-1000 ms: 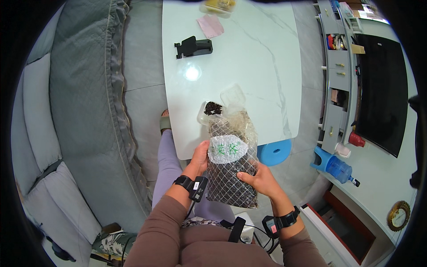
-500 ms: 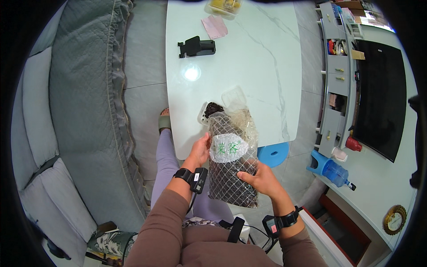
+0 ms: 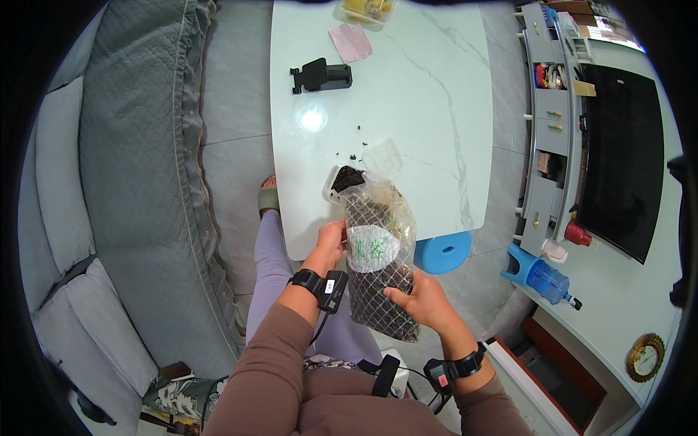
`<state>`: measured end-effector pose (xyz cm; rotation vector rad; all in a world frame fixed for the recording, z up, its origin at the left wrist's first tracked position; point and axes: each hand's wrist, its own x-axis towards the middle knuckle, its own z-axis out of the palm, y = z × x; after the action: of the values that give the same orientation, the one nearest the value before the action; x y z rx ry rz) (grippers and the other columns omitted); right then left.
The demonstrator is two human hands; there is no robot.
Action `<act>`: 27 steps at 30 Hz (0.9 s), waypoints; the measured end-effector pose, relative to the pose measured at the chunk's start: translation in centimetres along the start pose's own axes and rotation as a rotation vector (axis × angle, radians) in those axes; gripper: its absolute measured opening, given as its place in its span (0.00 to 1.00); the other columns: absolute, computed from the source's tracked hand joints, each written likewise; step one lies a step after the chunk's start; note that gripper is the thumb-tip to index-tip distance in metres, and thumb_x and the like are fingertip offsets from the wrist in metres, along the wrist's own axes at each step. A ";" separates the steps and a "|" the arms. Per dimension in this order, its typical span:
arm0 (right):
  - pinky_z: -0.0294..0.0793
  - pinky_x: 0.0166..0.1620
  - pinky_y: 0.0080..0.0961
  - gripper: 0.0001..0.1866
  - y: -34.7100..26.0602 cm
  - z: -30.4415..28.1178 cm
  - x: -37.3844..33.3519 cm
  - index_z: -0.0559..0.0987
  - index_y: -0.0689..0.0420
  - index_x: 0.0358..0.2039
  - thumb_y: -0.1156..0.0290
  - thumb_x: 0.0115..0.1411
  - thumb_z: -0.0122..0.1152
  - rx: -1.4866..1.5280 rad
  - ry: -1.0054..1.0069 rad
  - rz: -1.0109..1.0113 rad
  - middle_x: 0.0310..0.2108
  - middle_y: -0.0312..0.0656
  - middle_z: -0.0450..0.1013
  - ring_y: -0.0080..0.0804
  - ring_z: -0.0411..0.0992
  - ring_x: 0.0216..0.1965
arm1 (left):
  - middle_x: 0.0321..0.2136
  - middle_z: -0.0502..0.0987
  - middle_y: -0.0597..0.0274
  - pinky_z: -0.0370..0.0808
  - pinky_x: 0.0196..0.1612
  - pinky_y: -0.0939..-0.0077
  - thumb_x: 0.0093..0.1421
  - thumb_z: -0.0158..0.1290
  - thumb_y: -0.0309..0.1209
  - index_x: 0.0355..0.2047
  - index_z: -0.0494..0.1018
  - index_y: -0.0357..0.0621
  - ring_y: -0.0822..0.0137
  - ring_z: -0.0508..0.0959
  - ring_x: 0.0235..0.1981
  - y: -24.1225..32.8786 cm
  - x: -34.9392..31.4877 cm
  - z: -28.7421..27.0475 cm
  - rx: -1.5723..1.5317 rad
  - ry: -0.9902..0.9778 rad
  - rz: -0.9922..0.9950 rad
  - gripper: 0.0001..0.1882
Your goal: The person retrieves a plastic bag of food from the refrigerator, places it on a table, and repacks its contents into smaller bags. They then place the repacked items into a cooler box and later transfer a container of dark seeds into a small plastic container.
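Observation:
Both my hands hold a clear plastic bag [image 3: 378,291] with a white grid print, full of dark dried pieces. My left hand [image 3: 331,240] is closed on its left side, the fingers partly hidden behind it. On the lower right side, my right hand [image 3: 425,296] grips the bag with the thumb in front. The bag's top tilts over a small clear plastic container [image 3: 331,193] on the table. Dark pieces [image 3: 347,179] are heaped in that container at the bag's mouth. Beside it lies a clear lid [image 3: 382,158]. Several dark crumbs [image 3: 353,157] are scattered on the tabletop.
On the white marbled table [image 3: 422,87] are a black phone stand [image 3: 322,76], a pink cloth [image 3: 350,43] and a lidded food box [image 3: 367,10]. A blue stool [image 3: 445,253] stands under the right edge. A grey sofa [image 3: 138,160] is to the left.
Dark crumbs have fallen onto the table beside the container, and the heap in it looks larger. The bag has shifted slightly downward, still in both hands.

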<state>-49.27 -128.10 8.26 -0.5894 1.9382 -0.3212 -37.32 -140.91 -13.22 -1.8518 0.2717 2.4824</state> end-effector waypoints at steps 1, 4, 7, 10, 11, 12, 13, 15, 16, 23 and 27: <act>0.71 0.33 0.41 0.28 -0.1 0.0 -0.1 0.69 0.63 0.43 0.54 0.50 0.63 0.009 0.009 -0.006 0.25 0.55 0.74 0.54 0.73 0.30 | 0.24 0.74 0.65 0.68 0.31 0.71 0.59 0.45 0.30 0.30 0.72 0.43 0.68 0.73 0.26 0.2 -0.3 0.1 0.026 0.009 -0.015 0.07; 0.71 0.33 0.41 0.28 -0.5 -0.2 -0.4 0.69 0.62 0.43 0.54 0.50 0.63 0.004 0.010 0.006 0.25 0.55 0.74 0.54 0.73 0.30 | 0.25 0.74 0.66 0.68 0.32 0.68 0.59 0.45 0.31 0.30 0.72 0.45 0.67 0.74 0.27 0.7 -0.8 -0.1 0.037 0.008 0.012 0.07; 0.71 0.33 0.41 0.27 -0.8 -0.4 -0.7 0.69 0.61 0.44 0.54 0.50 0.63 -0.033 -0.011 0.045 0.25 0.54 0.74 0.54 0.73 0.30 | 0.26 0.73 0.65 0.69 0.32 0.69 0.59 0.44 0.30 0.30 0.71 0.46 0.68 0.73 0.27 0.5 -0.7 -0.5 -0.048 -0.030 0.019 0.06; 0.71 0.33 0.40 0.28 -0.8 -0.6 -0.9 0.70 0.60 0.45 0.54 0.50 0.63 0.013 0.010 0.029 0.26 0.53 0.75 0.53 0.74 0.30 | 0.25 0.72 0.65 0.68 0.29 0.73 0.59 0.44 0.30 0.28 0.70 0.46 0.68 0.72 0.26 0.1 -0.3 -0.6 -0.144 -0.105 0.126 0.06; 0.72 0.33 0.39 0.28 -0.7 -0.6 -1.0 0.70 0.60 0.45 0.54 0.50 0.63 0.032 0.005 0.037 0.26 0.53 0.75 0.53 0.74 0.31 | 0.24 0.72 0.65 0.67 0.28 0.74 0.59 0.44 0.30 0.27 0.70 0.45 0.69 0.71 0.25 0.0 -0.2 -0.6 -0.172 -0.134 0.183 0.07; 0.72 0.34 0.39 0.28 -0.6 -0.5 -1.1 0.70 0.60 0.46 0.54 0.50 0.63 0.072 0.034 0.014 0.27 0.53 0.75 0.52 0.74 0.31 | 0.23 0.71 0.65 0.66 0.26 0.75 0.59 0.44 0.30 0.25 0.69 0.45 0.69 0.70 0.23 -0.2 -0.1 -0.6 -0.131 -0.092 0.173 0.07; 0.72 0.34 0.39 0.28 -0.5 -0.4 -1.1 0.70 0.60 0.46 0.54 0.50 0.63 0.064 0.006 0.036 0.27 0.53 0.75 0.52 0.74 0.31 | 0.21 0.70 0.65 0.65 0.24 0.75 0.59 0.45 0.30 0.23 0.69 0.45 0.69 0.69 0.22 -0.3 0.0 -0.5 -0.091 -0.050 0.158 0.08; 0.72 0.34 0.38 0.29 -0.3 -0.2 -1.1 0.70 0.60 0.47 0.54 0.50 0.63 0.085 0.041 -0.017 0.27 0.53 0.75 0.52 0.74 0.31 | 0.18 0.68 0.66 0.62 0.21 0.74 0.58 0.46 0.30 0.21 0.68 0.45 0.70 0.67 0.19 -0.3 0.4 -0.4 -0.003 0.032 0.138 0.09; 0.72 0.34 0.38 0.29 -0.2 0.0 -1.1 0.70 0.60 0.47 0.54 0.50 0.63 0.178 0.063 -0.029 0.27 0.53 0.75 0.51 0.74 0.31 | 0.17 0.67 0.67 0.61 0.20 0.74 0.58 0.47 0.31 0.20 0.68 0.45 0.70 0.66 0.18 -0.3 0.7 -0.5 0.047 0.079 0.119 0.10; 0.72 0.33 0.39 0.29 0.3 0.1 -1.0 0.70 0.60 0.46 0.54 0.50 0.63 0.052 0.020 0.028 0.25 0.53 0.75 0.50 0.74 0.29 | 0.16 0.66 0.69 0.60 0.20 0.74 0.59 0.49 0.35 0.22 0.68 0.47 0.72 0.65 0.17 -0.7 1.3 -0.7 -0.018 0.142 -0.011 0.10; 0.72 0.33 0.39 0.28 0.5 0.3 -1.3 0.71 0.61 0.45 0.54 0.50 0.64 0.038 0.037 0.024 0.25 0.53 0.75 0.50 0.74 0.29 | 0.30 0.74 0.66 0.68 0.37 0.72 0.58 0.52 0.44 0.36 0.71 0.46 0.68 0.72 0.31 0.5 -0.9 -0.5 -0.128 -0.163 -0.039 0.15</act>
<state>-48.68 -126.92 8.90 -0.5386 1.9691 -0.3556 -36.68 -141.39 -12.44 -1.6642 0.0719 2.6622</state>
